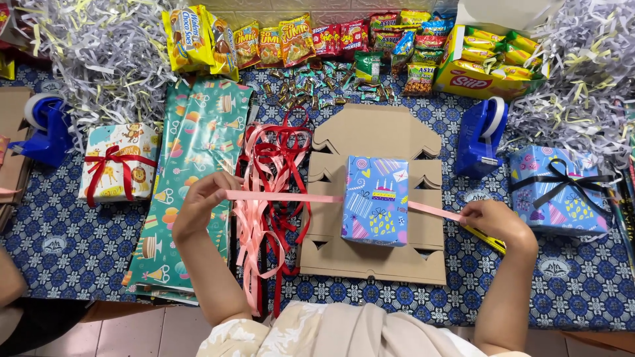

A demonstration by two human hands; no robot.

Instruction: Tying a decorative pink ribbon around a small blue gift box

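**Pink ribbon stretched under a wrapped box**

Cream sleeves sit closest to the lens, and from them both forearms reach up over the blue patterned tablecloth (73,244). Left hand (202,201) pinches one end of a pink ribbon (284,196) between thumb and fingers; right hand (496,221) is closed on the other end, along with a yellow tool (488,239) I cannot identify. Between the hands the ribbon passes under a blue birthday-wrapped box (376,200), which rests on flat cardboard box blanks (374,258).

Just right of the left hand lies a tangle of red and pink ribbon lengths (274,178), crossing beneath the taut strand. Under that hand lie green gift-wrap sheets (198,139). Beyond the right hand stands a blue tape dispenser (481,137), with a black-ribboned blue parcel (559,190) further right. Far left is a red-ribboned parcel (119,162). Snack packets (297,39) and shredded paper (99,53) line the far edge.
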